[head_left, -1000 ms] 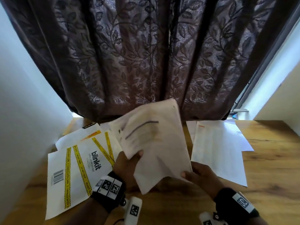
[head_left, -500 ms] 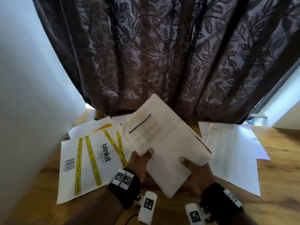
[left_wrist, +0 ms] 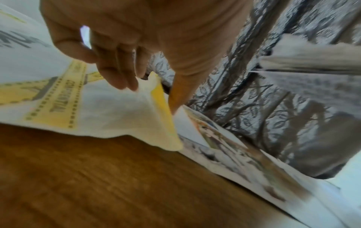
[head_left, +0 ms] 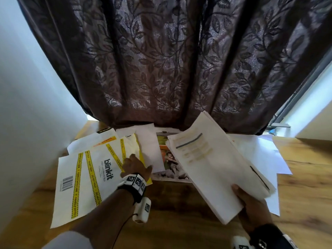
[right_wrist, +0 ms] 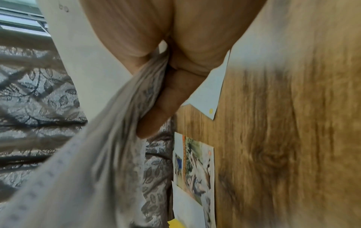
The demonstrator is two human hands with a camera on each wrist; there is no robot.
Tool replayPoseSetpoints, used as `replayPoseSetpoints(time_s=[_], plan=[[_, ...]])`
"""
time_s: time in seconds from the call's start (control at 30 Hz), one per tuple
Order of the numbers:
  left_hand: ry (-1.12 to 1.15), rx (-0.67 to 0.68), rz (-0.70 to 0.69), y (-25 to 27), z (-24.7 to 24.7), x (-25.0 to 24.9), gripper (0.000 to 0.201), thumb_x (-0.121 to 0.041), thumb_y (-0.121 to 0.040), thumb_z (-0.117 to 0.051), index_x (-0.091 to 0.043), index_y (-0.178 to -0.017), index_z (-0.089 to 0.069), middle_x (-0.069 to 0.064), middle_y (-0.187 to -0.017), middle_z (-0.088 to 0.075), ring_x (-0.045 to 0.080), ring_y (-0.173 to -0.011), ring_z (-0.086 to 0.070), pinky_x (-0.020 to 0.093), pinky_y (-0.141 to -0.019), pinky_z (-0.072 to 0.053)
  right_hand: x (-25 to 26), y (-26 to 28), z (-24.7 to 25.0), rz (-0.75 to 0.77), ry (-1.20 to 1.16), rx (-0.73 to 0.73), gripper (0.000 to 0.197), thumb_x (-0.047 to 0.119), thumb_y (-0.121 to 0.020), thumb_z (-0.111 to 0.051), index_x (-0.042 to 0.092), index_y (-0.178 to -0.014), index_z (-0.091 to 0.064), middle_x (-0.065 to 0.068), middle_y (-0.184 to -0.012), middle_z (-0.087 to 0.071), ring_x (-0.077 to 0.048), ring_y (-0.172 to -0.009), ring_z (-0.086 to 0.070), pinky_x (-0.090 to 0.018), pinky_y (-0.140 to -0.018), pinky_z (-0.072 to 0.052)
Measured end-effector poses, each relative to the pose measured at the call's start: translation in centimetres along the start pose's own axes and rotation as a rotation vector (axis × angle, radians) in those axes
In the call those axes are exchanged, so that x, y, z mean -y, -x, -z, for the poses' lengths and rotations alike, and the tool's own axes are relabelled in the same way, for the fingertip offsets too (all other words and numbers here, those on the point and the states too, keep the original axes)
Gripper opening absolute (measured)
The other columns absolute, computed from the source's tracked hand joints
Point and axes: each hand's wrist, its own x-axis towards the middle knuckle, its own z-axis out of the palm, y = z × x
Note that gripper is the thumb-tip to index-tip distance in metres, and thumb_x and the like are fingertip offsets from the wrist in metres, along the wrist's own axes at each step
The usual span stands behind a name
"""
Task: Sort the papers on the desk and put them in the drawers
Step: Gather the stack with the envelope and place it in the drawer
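My right hand [head_left: 248, 203] grips a thick stack of white printed papers [head_left: 206, 168] by its near corner and holds it tilted above the wooden desk [head_left: 170, 212]. In the right wrist view the thumb and fingers [right_wrist: 162, 95] pinch that stack [right_wrist: 87, 154]. My left hand [head_left: 133, 161] lies over a cream and yellow sheet [left_wrist: 136, 117] beside the white blinkit envelope [head_left: 86, 180] with yellow tape. Its fingertips [left_wrist: 125, 80] touch the cream sheet, with the thumb by its yellow edge. A colour printed page [head_left: 172, 166] lies flat between my hands. No drawer shows.
A dark leaf-patterned curtain [head_left: 170, 60] hangs along the desk's far edge. A white wall [head_left: 27, 105] closes the left side. More white sheets [head_left: 260, 151] lie at the right under the held stack. Bare wood shows near me and at the far right.
My left hand has let go of the stack and moved left onto the envelopes. My right hand alone has carried the stack to the right, uncovering the colour page.
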Motion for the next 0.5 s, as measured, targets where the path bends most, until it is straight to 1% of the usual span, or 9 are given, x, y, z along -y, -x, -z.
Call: replayPoseSetpoints(time_s=[0.03, 0.1, 0.13, 0.2, 0.27, 0.33, 0.37, 0.43, 0.5], plan=[[-0.020, 0.052, -0.015, -0.6, -0.1, -0.1, 0.077, -0.040, -0.083, -0.070, -0.012, -0.142, -0.029, 0.013, -0.143, -0.040, 0.037, -0.131, -0.042, 0.054, -0.104, -0.040, 0.1, 0.0, 0.6, -0.007, -0.015, 0.008, 0.041, 0.005, -0.085, -0.072, 0.024, -0.121, -0.063, -0.011, -0.121, -0.071, -0.032, -0.109, -0.067, -0.058, -0.095, -0.052], [-0.063, 0.118, -0.119, -1.3, 0.0, -0.4, 0.064, -0.026, -0.088, -0.062, -0.007, -0.142, -0.032, 0.017, -0.141, -0.047, 0.038, -0.127, -0.048, 0.048, -0.102, -0.045, 0.5, 0.1, 1.7, -0.017, -0.046, 0.040, 0.039, 0.004, -0.089, -0.067, 0.023, -0.123, -0.064, -0.010, -0.116, -0.074, -0.028, -0.103, -0.072, -0.050, -0.084, -0.058], [-0.094, 0.107, -0.193, -1.0, 0.1, -0.9, 0.061, -0.021, -0.090, -0.058, -0.006, -0.143, -0.033, 0.018, -0.140, -0.048, 0.037, -0.127, -0.049, 0.045, -0.102, -0.045, 0.6, 0.1, 2.3, -0.019, -0.064, 0.054, 0.039, 0.003, -0.091, -0.064, 0.020, -0.126, -0.062, -0.010, -0.116, -0.074, -0.027, -0.102, -0.073, -0.047, -0.080, -0.059], [-0.128, 0.089, -0.317, 0.6, -0.1, -1.7, 0.064, -0.018, -0.090, -0.054, -0.009, -0.149, -0.029, 0.017, -0.140, -0.048, 0.035, -0.127, -0.048, 0.042, -0.103, -0.044, 1.4, 0.3, 3.1, -0.033, -0.099, 0.055, 0.036, 0.004, -0.094, -0.060, 0.013, -0.129, -0.061, -0.010, -0.116, -0.074, -0.027, -0.106, -0.071, -0.046, -0.079, -0.061], [-0.178, 0.131, -0.465, 3.5, -1.1, -2.6, 0.066, -0.022, -0.093, -0.051, -0.016, -0.153, -0.023, 0.016, -0.145, -0.041, 0.034, -0.133, -0.041, 0.041, -0.109, -0.039, 2.2, 0.3, 4.0, -0.066, -0.096, 0.043, 0.026, 0.006, -0.096, -0.056, 0.006, -0.121, -0.063, -0.007, -0.106, -0.077, -0.024, -0.100, -0.073, -0.038, -0.069, -0.061], [-0.223, 0.229, -0.611, 6.4, -3.0, -2.8, 0.062, -0.027, -0.096, -0.047, -0.024, -0.153, -0.024, 0.015, -0.148, -0.037, 0.034, -0.136, -0.038, 0.040, -0.111, -0.035, 2.6, 0.2, 4.7, -0.097, -0.139, 0.035, 0.022, 0.006, -0.097, -0.054, 0.004, -0.117, -0.063, -0.002, -0.091, -0.079, -0.016, -0.081, -0.076, -0.028, -0.055, -0.060], [-0.252, 0.263, -0.672, 7.9, -3.8, -2.7, 0.058, -0.029, -0.096, -0.047, -0.026, -0.151, -0.028, 0.015, -0.145, -0.040, 0.034, -0.132, -0.042, 0.040, -0.109, -0.037, 2.6, 0.3, 4.8, -0.119, -0.165, 0.025, 0.022, 0.006, -0.096, -0.057, 0.004, -0.117, -0.062, -0.002, -0.087, -0.079, -0.015, -0.074, -0.076, -0.027, -0.051, -0.059], [-0.351, 0.346, -0.764, 10.0, -5.6, -2.5, 0.053, -0.037, -0.095, -0.046, -0.026, -0.146, -0.037, 0.014, -0.138, -0.044, 0.035, -0.122, -0.049, 0.041, -0.103, -0.043, 2.4, 0.1, 5.3, -0.148, -0.175, 0.058, 0.032, 0.010, -0.085, -0.067, 0.004, -0.116, -0.063, -0.004, -0.088, -0.079, -0.017, -0.073, -0.076, -0.030, -0.052, -0.060], [-0.413, 0.474, -0.766, 11.0, -7.2, -2.0, 0.070, -0.066, -0.086, -0.039, -0.030, -0.145, -0.035, 0.014, -0.136, -0.040, 0.036, -0.120, -0.046, 0.045, -0.101, -0.042, 2.0, 0.1, 5.5, -0.170, -0.141, 0.103, 0.050, 0.019, -0.066, -0.077, 0.004, -0.113, -0.066, -0.006, -0.092, -0.079, -0.021, -0.078, -0.077, -0.034, -0.057, -0.060]])
